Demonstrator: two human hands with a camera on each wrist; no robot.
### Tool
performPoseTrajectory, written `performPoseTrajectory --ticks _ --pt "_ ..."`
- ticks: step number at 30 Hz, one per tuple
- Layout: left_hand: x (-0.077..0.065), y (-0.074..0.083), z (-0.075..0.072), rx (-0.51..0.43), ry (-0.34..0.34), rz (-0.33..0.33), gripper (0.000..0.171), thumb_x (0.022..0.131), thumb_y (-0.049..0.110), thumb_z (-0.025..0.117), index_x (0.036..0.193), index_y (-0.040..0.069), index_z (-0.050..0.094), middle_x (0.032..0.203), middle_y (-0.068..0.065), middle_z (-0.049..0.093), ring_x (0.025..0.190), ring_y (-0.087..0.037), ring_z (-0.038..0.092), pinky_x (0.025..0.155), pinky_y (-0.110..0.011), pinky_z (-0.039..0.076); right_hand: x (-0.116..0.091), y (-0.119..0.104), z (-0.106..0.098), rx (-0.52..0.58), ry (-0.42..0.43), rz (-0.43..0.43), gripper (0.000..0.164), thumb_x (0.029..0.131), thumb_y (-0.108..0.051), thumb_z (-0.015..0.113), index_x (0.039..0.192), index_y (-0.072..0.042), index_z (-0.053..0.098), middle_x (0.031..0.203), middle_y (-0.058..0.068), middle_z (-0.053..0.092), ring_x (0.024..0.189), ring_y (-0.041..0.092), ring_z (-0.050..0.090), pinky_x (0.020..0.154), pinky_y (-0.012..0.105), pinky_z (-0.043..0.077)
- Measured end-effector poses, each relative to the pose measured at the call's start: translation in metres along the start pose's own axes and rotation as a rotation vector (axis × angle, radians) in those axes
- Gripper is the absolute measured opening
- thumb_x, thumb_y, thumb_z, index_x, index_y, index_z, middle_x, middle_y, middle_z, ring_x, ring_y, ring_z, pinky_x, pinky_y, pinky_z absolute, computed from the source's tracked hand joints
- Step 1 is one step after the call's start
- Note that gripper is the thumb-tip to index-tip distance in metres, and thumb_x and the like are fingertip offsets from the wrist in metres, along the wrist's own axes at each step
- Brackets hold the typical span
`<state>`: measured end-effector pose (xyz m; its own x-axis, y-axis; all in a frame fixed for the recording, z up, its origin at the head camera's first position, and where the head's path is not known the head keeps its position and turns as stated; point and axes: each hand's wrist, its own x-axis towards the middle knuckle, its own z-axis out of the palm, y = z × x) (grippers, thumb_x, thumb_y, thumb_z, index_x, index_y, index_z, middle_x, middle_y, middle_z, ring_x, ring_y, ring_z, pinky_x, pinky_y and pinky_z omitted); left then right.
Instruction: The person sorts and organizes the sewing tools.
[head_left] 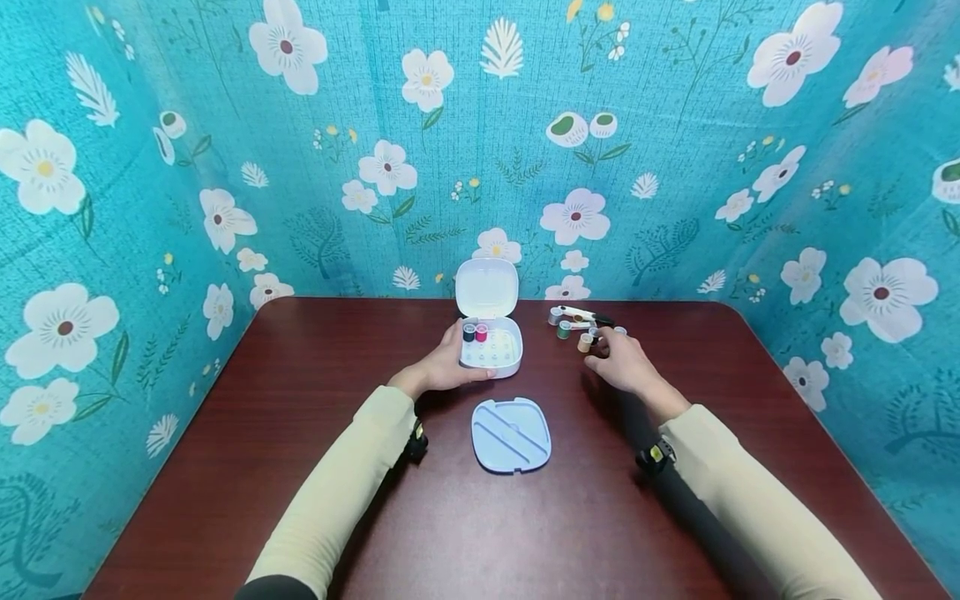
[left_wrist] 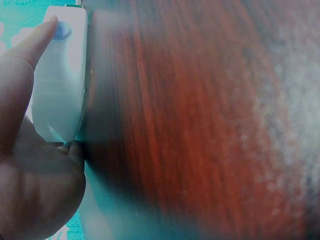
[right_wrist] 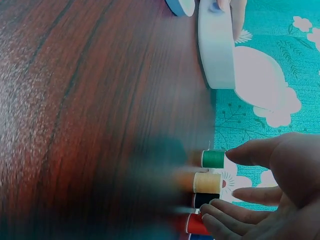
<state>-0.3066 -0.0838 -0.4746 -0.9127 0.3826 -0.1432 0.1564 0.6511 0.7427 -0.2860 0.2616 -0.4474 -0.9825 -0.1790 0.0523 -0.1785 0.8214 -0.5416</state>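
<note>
A white sewing box [head_left: 491, 372] stands with its lid [head_left: 487, 287] raised. A black thread spool [head_left: 469, 333] and a pink-red thread spool [head_left: 482, 333] stand at its back left, among small pegs. My left hand [head_left: 444, 363] holds the box by its left side, with the thumb along the front near a blue button [left_wrist: 62, 31]. My right hand [head_left: 624, 363] hovers over loose spools, its fingers spread and nothing held. Its thumb is near a green spool [right_wrist: 213, 159]; the other fingers are by a cream spool [right_wrist: 207, 183], a black spool [right_wrist: 206, 200] and a red spool [right_wrist: 197, 224].
A light blue tray [head_left: 512, 435] with diagonal ridges lies on the dark red-brown table [head_left: 337, 517] in front of the box. Behind the spools lie a white and black tool [head_left: 587, 315] and a grey spool [head_left: 555, 316]. A flowered teal curtain [head_left: 480, 167] encloses the table's back and sides.
</note>
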Motion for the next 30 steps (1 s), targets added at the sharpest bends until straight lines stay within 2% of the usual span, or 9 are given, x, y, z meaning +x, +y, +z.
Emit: performPoseTrajectory --ticks 12,19,30 --pt "0.001 0.001 0.0 -0.001 0.009 0.005 0.13 0.082 0.056 0.08 0.164 0.009 -0.009 0.17 -0.011 0.001 0.151 -0.029 0.021 0.122 -0.048 0.025 0.009 0.0 0.005 0.028 -0.009 0.014 0.063 0.096 -0.02 0.067 0.146 0.009 0.043 0.131 0.031 0.06 0.119 0.042 0.059 0.102 0.058 0.045" --pt "0.002 -0.001 0.0 0.004 0.01 0.008 0.131 0.081 0.056 0.081 0.164 0.008 -0.008 0.17 -0.011 0.003 0.151 -0.029 0.022 0.122 -0.047 0.025 0.009 -0.001 0.009 0.038 0.003 0.012 0.057 0.095 -0.018 0.068 0.141 0.008 0.048 0.126 0.03 0.063 0.117 0.042 0.061 0.101 0.057 0.045" --pt "0.0 -0.001 0.0 0.0 0.005 0.004 0.131 0.081 0.057 0.081 0.164 0.01 -0.009 0.17 -0.011 0.002 0.151 -0.029 0.021 0.122 -0.047 0.024 0.016 0.002 0.013 0.034 -0.014 0.008 0.056 0.094 -0.017 0.067 0.143 0.005 0.05 0.129 0.03 0.062 0.119 0.042 0.06 0.103 0.058 0.044"
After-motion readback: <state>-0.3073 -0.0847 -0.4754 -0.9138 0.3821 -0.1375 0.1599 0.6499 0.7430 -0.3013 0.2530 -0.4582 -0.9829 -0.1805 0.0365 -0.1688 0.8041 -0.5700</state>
